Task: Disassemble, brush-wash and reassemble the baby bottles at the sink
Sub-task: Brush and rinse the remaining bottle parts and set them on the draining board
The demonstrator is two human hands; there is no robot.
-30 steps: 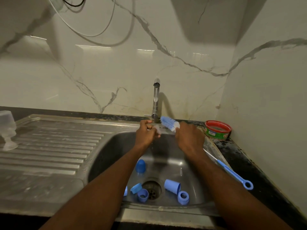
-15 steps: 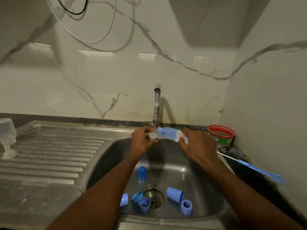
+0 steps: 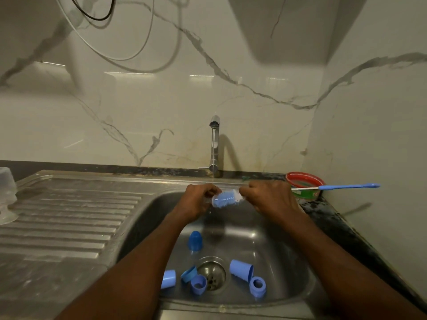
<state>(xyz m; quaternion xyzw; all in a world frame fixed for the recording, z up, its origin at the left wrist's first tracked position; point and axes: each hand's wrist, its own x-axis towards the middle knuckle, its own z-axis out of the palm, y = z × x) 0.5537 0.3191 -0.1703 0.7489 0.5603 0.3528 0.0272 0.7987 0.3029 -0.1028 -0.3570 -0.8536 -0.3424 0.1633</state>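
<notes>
In the sink (image 3: 288, 239), nearest the viewer, loose blue parts are scattered round the drain (image 3: 211, 272): a cap (image 3: 168, 278) at 9 o'clock of it, a ring (image 3: 189, 273) and a collar (image 3: 198, 284) just beside its left edge, a cup (image 3: 240, 269) and a second collar (image 3: 258, 285) at 3 to 4 o'clock, and a dome (image 3: 195, 241) at 11 o'clock. Farther back, over the basin, a small clear bottle (image 3: 225, 199) is pinched by the left hand (image 3: 196, 199), and the brush (image 3: 335, 187) is gripped by the right hand (image 3: 268, 199), its blue head seen inside the bottle and its handle reaching out to 3 o'clock. Behind the hands, water runs from the tap (image 3: 214, 144). The brush-wash step is judged to be in hand. Next, a rinse under the stream seems called for, then the same wash for the parts below.
</notes>
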